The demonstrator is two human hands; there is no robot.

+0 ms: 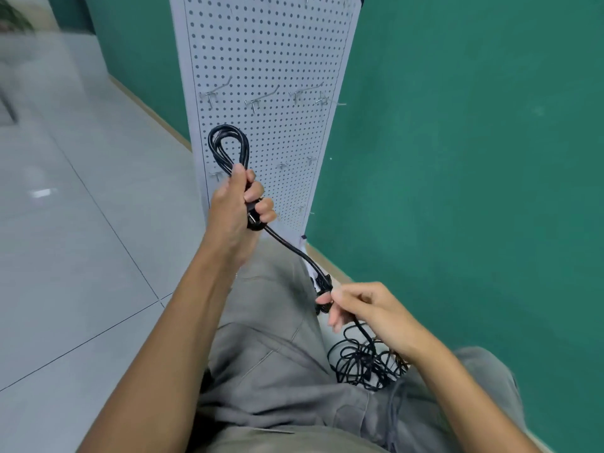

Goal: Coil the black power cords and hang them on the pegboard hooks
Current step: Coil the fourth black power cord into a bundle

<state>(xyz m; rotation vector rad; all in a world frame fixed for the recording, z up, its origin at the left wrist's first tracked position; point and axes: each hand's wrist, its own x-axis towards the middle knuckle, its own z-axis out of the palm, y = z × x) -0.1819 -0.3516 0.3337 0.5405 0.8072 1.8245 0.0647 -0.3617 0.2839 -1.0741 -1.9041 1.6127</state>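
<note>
A: While your left hand [236, 204] is curled tight round the waist of the coiled cord [228, 147], its loops stand up out of your fist in 1 narrow teardrop, right in front of the pegboard [268, 60]

B: And the loose end?

A: From under that fist the tail [287, 246] runs down and to your right, 1 taut diagonal, into your right hand [369, 308]. That hand pinches it between thumb and forefinger near a chunky plug-like lump; the other fingers hang loosely curled

B: So which way does the coil point against the hooks?

A: Its long axis runs up the board, top bend aimed toward the upper row of hooks [261, 99]. A lower hook [216, 175] sits just beside your left knuckles, nearer still. Your left hand is the one close to the board; the right is low, near your lap

B: What is it all made of, by the look?

A: Smooth, glossy black rubbery cable, stiff enough to hold a bend. Pale grey board, evenly perforated, with thin bare wire hooks. My guess is the tail wants wrapping in before the loop goes over a hook

B: More to do?

A: Yes: a tangled heap of cords [366, 361] lies on the floor by your right wrist, beside your grey trousers
</note>
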